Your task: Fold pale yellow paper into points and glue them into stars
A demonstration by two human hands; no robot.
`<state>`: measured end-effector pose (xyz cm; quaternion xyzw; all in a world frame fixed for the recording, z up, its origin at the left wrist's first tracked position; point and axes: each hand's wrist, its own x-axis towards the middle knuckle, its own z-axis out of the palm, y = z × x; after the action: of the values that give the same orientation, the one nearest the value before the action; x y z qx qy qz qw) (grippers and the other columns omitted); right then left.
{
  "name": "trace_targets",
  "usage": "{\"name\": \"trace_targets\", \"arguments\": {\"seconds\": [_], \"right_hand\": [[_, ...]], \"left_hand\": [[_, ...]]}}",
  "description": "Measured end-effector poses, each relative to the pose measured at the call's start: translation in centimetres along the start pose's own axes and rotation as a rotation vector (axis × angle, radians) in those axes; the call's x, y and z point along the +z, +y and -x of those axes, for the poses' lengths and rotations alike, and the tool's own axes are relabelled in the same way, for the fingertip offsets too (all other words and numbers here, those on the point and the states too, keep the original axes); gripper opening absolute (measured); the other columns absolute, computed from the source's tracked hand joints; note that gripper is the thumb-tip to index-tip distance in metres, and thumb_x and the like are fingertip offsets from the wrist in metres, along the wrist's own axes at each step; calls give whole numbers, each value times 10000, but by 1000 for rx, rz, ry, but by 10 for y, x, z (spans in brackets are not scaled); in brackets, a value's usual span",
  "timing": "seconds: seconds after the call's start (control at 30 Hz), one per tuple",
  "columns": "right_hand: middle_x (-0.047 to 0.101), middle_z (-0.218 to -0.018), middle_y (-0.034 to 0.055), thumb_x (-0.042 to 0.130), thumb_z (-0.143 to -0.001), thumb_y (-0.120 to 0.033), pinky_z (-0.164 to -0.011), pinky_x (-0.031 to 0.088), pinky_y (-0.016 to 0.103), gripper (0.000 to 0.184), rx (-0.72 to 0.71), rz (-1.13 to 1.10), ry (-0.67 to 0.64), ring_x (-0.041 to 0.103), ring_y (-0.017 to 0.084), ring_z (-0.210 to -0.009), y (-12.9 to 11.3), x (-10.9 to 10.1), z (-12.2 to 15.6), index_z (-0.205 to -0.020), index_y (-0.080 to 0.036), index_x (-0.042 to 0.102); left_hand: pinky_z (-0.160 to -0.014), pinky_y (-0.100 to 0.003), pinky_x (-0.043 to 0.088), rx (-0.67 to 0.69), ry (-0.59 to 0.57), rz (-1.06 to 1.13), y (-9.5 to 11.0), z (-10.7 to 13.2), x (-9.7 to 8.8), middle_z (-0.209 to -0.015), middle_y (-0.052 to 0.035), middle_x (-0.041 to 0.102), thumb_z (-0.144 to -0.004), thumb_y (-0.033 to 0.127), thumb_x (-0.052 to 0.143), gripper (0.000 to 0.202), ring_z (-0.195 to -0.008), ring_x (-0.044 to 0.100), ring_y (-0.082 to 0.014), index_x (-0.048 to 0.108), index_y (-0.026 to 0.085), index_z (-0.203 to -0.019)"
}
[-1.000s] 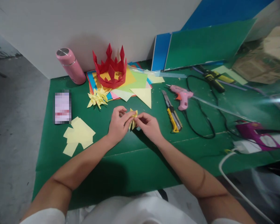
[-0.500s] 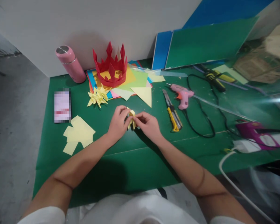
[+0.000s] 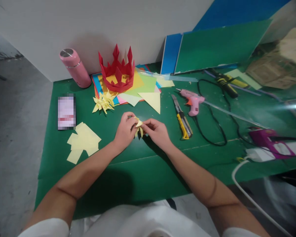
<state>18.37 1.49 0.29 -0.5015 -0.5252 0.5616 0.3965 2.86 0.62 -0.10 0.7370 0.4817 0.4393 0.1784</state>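
Between my two hands, just above the green table, is a small folded yellow paper flower with pointed petals. My left hand is closed on its left side. From the right, my right hand pinches a petal between thumb and finger. My fingers partly cover the flower. A pile of similar folded yellow paper pieces lies beyond my left hand. Flat cream-yellow paper squares overlap on the table left of my left hand.
A red paper crown stands on coloured sheets. A pink bottle and a blurred-out box-like object are at left. Right of my hands lie a yellow utility knife, a pink glue gun with its cord, and pliers.
The yellow flower has turned slightly, and a petal at its top now spreads out between my fingertips. Both hands stay in nearly the same place.
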Motion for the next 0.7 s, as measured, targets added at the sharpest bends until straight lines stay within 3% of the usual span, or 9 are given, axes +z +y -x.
{"name": "trace_targets", "arguments": {"seconds": [0.17, 0.47, 0.6, 0.7], "right_hand": [[601, -570, -28, 722, -665, -520, -495, 456, 228, 356, -2, -8, 8, 522, 82, -482, -2, 0, 1, -719, -182, 623], [615, -584, -21, 720, -674, -499, -504, 462, 223, 341, -13, 3, 8, 532, 82, -493, 0, -1, 0, -725, -175, 629], [627, -594, -20, 738, -654, -495, -506, 468, 221, 341, 6, -32, -6, 542, 82, -500, 2, -2, -2, -724, -178, 634], [618, -579, -28, 740, -653, -499, -509, 477, 225, 340, 12, -70, 10, 538, 81, -492, 5, -3, -4, -724, -184, 632]], "left_hand": [[-819, -303, 472, -6, 28, 23, 1, -1, 1, -958, -62, 552, -888, 221, 530, 63, -919, 547, -170, 583, 187, -895], [-757, -271, 495, 1, 30, 30, 1, -1, 1, -915, -57, 561, -890, 245, 538, 90, -873, 557, -155, 581, 174, -854], [-797, -287, 492, 37, 22, 33, 1, -1, 1, -928, -58, 565, -895, 225, 524, 96, -893, 563, -155, 578, 176, -833], [-841, -306, 489, 41, 27, 23, 0, 0, 2, -1003, -80, 563, -914, 226, 491, 124, -941, 569, -164, 600, 170, -921]]}}
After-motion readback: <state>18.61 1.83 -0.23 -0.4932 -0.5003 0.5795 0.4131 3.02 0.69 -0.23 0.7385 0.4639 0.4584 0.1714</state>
